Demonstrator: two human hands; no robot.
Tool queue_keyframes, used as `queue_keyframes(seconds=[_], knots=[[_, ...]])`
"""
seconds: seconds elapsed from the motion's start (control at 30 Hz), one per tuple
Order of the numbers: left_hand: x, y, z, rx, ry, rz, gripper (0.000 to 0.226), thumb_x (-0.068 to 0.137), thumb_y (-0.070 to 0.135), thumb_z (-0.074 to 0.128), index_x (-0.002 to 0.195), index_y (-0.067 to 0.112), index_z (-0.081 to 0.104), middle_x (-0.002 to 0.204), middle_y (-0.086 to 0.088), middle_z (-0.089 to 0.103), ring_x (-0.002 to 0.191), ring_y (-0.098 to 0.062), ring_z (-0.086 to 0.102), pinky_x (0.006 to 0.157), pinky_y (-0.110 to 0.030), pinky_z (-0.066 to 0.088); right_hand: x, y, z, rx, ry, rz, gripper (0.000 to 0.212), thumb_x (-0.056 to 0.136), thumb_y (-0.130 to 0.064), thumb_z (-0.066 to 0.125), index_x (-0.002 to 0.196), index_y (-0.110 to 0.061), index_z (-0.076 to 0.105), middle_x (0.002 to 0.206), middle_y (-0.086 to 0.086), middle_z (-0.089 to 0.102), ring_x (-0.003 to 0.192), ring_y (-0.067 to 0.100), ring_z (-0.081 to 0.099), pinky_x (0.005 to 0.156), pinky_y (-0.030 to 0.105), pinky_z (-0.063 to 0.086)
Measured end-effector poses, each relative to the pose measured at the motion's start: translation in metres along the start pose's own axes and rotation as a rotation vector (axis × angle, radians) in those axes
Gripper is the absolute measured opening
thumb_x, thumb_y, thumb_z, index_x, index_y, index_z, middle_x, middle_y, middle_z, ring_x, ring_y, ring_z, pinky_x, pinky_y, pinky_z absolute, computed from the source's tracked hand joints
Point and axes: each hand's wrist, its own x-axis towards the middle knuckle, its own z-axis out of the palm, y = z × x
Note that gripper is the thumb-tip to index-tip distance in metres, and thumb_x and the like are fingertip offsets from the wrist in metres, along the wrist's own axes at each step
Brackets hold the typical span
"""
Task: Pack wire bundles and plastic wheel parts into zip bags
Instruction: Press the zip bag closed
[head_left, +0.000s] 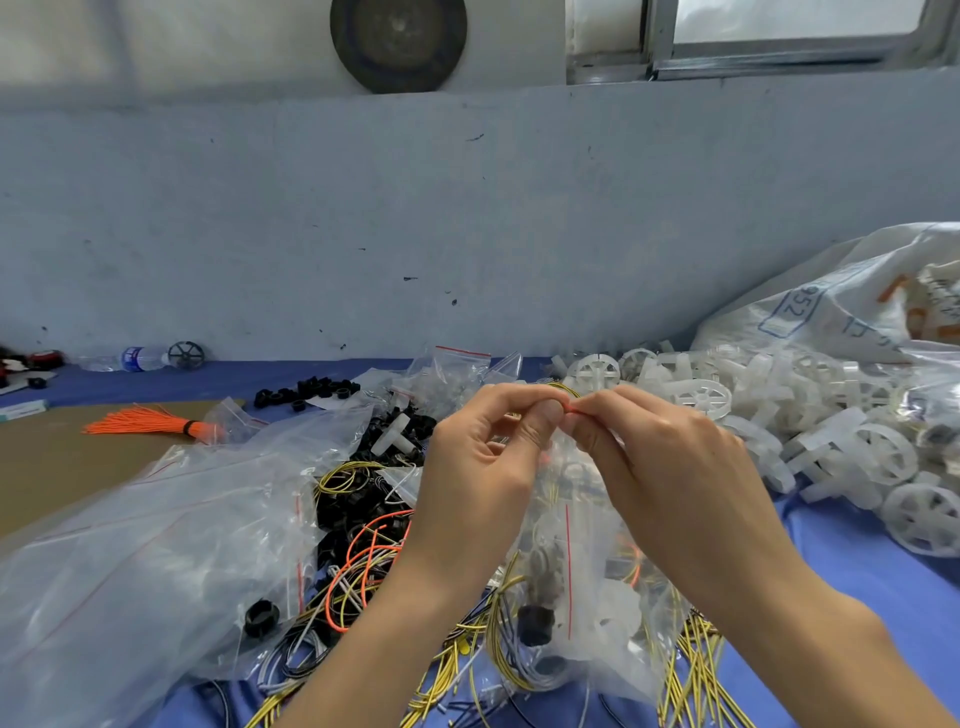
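My left hand and my right hand meet at the top of a clear zip bag, which hangs between them over the table. Both pinch its red zip strip between thumb and fingers. Inside the bag I see yellow wires, a black round part and a white plastic wheel. Loose wire bundles in orange, yellow and black lie under my left wrist. A pile of white plastic wheels fills the right side.
A heap of empty zip bags covers the left foreground on the blue table. An orange wire bundle lies on brown cardboard. Small black parts, a water bottle and a big white sack sit farther back.
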Motion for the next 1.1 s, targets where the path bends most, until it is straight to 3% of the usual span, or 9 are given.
queue_keyframes(seconds=[0.2, 0.3, 0.43, 0.7, 0.9, 1.1], knots=[[0.003, -0.003, -0.006, -0.058, -0.06, -0.103, 0.01, 0.09, 0.033, 0.065, 0.095, 0.026, 0.07, 0.082, 0.003, 0.071, 0.074, -0.01, 0.064, 0.072, -0.023, 0.054, 0.0, 0.001, 0.001, -0.025, 0.059, -0.025, 0.022, 0.098, -0.04, 0.053, 0.092, -0.027, 0.069, 0.082, -0.013, 0.068, 0.068, 0.017, 0.062, 0.06, 0.026, 0.033], [0.002, -0.003, -0.007, 0.046, -0.069, -0.042, 0.009, 0.093, 0.035, 0.062, 0.094, 0.029, 0.069, 0.082, 0.006, 0.07, 0.073, -0.009, 0.064, 0.071, -0.024, 0.054, 0.0, 0.002, 0.001, -0.03, 0.062, -0.033, 0.025, 0.1, -0.043, 0.049, 0.093, -0.028, 0.069, 0.083, -0.013, 0.068, 0.071, 0.017, 0.062, 0.063, 0.027, 0.035], [0.002, 0.0, -0.008, 0.138, -0.049, 0.04, 0.006, 0.094, 0.028, 0.062, 0.093, 0.032, 0.066, 0.086, 0.012, 0.069, 0.077, -0.009, 0.064, 0.07, -0.027, 0.054, 0.0, 0.001, 0.001, -0.012, 0.051, -0.023, 0.022, 0.096, -0.043, 0.052, 0.094, -0.03, 0.069, 0.082, -0.014, 0.067, 0.066, 0.017, 0.063, 0.055, 0.025, 0.03], [0.002, -0.001, -0.006, 0.175, -0.025, 0.058, 0.009, 0.094, 0.028, 0.062, 0.09, 0.035, 0.064, 0.081, 0.019, 0.067, 0.073, -0.003, 0.062, 0.066, -0.013, 0.049, 0.0, -0.001, -0.001, -0.007, 0.046, -0.026, 0.013, 0.095, -0.04, 0.059, 0.093, -0.032, 0.07, 0.083, -0.015, 0.067, 0.062, 0.015, 0.063, 0.045, 0.018, 0.026], [0.003, -0.004, -0.009, 0.164, 0.045, 0.037, 0.008, 0.092, 0.035, 0.059, 0.09, 0.029, 0.063, 0.079, 0.016, 0.065, 0.067, 0.001, 0.064, 0.061, -0.009, 0.046, 0.002, 0.004, -0.001, -0.011, 0.026, -0.009, 0.018, 0.095, -0.041, 0.056, 0.093, -0.032, 0.072, 0.085, -0.014, 0.067, 0.066, 0.02, 0.065, 0.05, 0.028, 0.038], [0.007, -0.013, -0.018, 0.198, 0.105, 0.004, 0.007, 0.093, 0.032, 0.061, 0.088, 0.029, 0.065, 0.079, 0.009, 0.066, 0.07, -0.01, 0.063, 0.07, -0.031, 0.053, 0.002, 0.016, -0.002, -0.005, -0.039, 0.012, 0.019, 0.094, -0.043, 0.055, 0.097, -0.034, 0.072, 0.091, -0.013, 0.069, 0.073, 0.025, 0.066, 0.055, 0.033, 0.047]])
